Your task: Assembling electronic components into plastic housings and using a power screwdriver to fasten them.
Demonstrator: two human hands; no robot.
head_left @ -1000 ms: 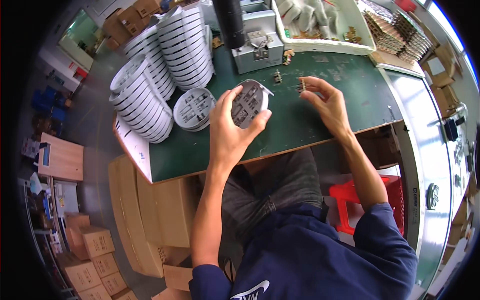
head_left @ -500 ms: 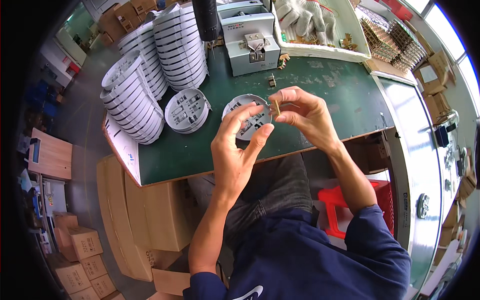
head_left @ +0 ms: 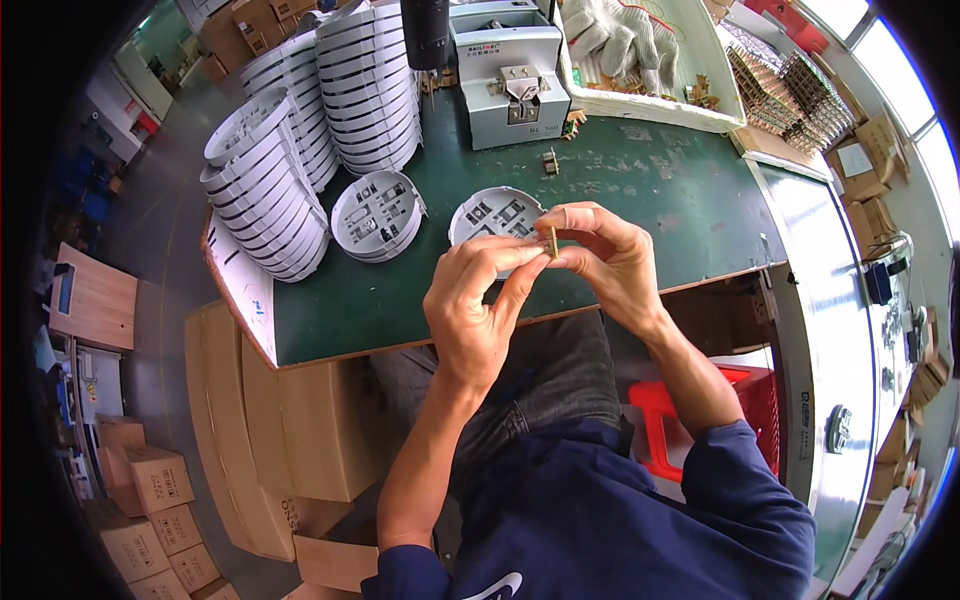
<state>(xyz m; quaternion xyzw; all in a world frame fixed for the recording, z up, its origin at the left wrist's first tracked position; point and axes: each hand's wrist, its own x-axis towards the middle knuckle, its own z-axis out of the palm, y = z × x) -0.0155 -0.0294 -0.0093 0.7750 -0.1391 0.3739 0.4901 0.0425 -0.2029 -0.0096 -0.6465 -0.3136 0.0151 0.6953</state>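
Over the near edge of the green bench, my right hand (head_left: 614,262) pinches a small tan circuit board (head_left: 553,243) upright between thumb and fingers. The thumb and fingertips of my left hand (head_left: 474,305) are pressed together against the board's left side; whatever they grip is hidden. Partly covered by my hands, a round grey plastic housing (head_left: 481,212) with metal parts inside lies on the bench. Further left is a similar housing (head_left: 376,212), apparently stacked on another. A small metal-and-tan piece (head_left: 550,163) rests on the bench beyond my right hand.
Tall stacks of grey housings (head_left: 368,95) crowd the bench's left end. Behind stand a grey machine (head_left: 512,85) and a dark cylindrical tool (head_left: 426,35). A white foam tray (head_left: 655,108) holds gloves and small parts. Boards are piled at the far right (head_left: 815,105); cartons (head_left: 310,425) stand below left.
My left hand's fingers have closed together and moved right to the circuit board. My right hand has lowered slightly, still pinching the board.
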